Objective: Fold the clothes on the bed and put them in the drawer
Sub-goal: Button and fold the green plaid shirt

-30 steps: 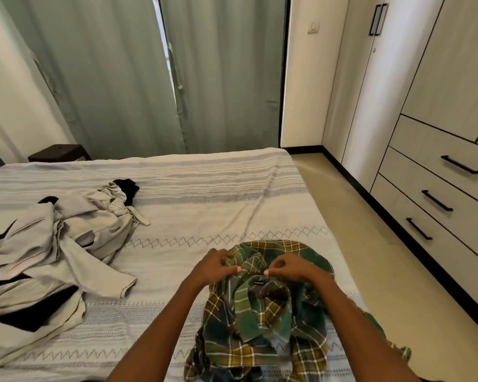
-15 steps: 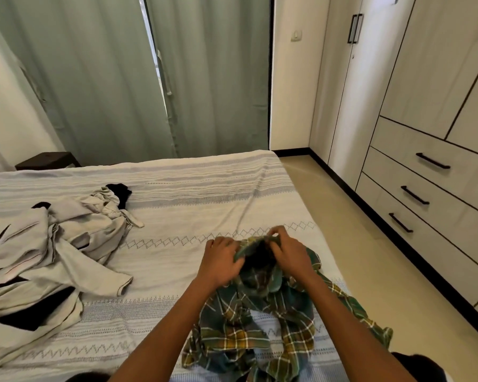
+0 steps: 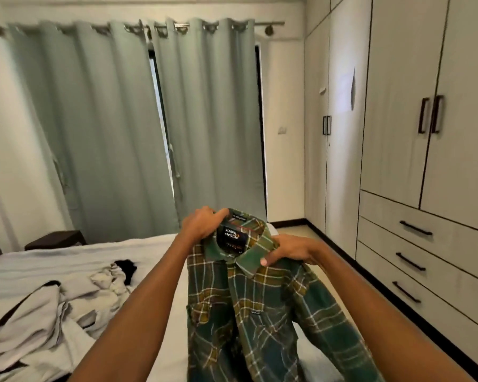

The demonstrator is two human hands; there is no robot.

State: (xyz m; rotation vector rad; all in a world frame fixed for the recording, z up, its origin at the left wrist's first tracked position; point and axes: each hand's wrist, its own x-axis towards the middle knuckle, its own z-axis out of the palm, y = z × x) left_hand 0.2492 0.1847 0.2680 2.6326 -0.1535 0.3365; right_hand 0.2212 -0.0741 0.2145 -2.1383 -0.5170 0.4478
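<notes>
A green plaid shirt [image 3: 249,307] hangs in the air over the bed [image 3: 155,246], held up by its collar with the black neck label facing me. My left hand [image 3: 202,224] grips the collar's left side. My right hand [image 3: 290,250] grips the collar and shoulder on the right, thumb on the fabric. The shirt's lower part drops out of view at the bottom. A crumpled pile of beige clothes [image 3: 50,312] with black pieces lies on the bed at the left. Three shut drawers [image 3: 414,260] with dark handles sit low in the wardrobe at the right.
Tall wardrobe doors [image 3: 398,119] line the right wall above the drawers. A strip of floor [image 3: 340,268] runs between bed and wardrobe. Grey-green curtains [image 3: 138,128] hang behind the bed. A dark bedside table [image 3: 55,239] stands at the far left.
Both hands have lifted the plaid shirt off the bed by its collar, and it now hangs open in front of me. The camera has tilted upward.
</notes>
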